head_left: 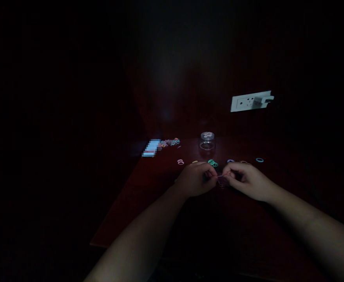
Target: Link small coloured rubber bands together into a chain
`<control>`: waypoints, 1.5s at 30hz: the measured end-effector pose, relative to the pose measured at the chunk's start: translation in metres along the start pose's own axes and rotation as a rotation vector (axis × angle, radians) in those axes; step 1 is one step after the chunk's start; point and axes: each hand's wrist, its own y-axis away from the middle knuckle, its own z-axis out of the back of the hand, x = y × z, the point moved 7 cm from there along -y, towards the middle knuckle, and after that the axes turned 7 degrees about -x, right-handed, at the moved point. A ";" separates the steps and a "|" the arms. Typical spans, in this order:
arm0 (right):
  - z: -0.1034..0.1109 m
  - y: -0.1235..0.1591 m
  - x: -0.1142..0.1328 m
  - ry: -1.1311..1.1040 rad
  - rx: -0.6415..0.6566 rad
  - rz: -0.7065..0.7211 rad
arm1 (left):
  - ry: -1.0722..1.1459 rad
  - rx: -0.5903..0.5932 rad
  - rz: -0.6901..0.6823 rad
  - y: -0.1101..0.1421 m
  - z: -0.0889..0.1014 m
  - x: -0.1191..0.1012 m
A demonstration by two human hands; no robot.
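The scene is very dark. My left hand [196, 178] and my right hand [245, 179] meet over a dark red table [148, 211], fingers pinched together on a small pinkish rubber band [220, 179] stretched between them. Just beyond my fingers lie loose small bands: teal ones [212, 163], a white one [180, 161], a bluish one [230, 161] and a teal ring [259, 159]. A small clear glass jar [207, 141] stands upright behind them.
A heap of coloured bands [169, 142] lies at the table's far left beside a blurred light blue object [151, 148]. A white wall socket [250, 102] with a plug in it sits on the dark wall at right. The table's left edge runs diagonally.
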 end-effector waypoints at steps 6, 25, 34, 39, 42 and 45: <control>0.000 0.001 -0.002 0.000 0.011 -0.014 | 0.020 -0.001 -0.015 0.000 -0.001 0.000; -0.002 0.000 -0.001 0.008 0.015 -0.012 | 0.056 0.078 0.009 0.003 -0.009 0.007; 0.011 0.001 -0.006 0.049 -0.074 0.006 | 0.049 0.063 -0.002 0.004 -0.006 0.007; 0.006 0.000 -0.004 0.049 -0.036 0.024 | 0.070 -0.049 -0.016 0.002 0.001 0.005; 0.000 -0.001 -0.003 0.023 0.004 0.013 | 0.071 -0.030 -0.007 0.001 -0.003 0.006; -0.002 -0.001 -0.003 0.000 0.012 -0.019 | 0.055 -0.006 0.016 0.001 -0.005 0.009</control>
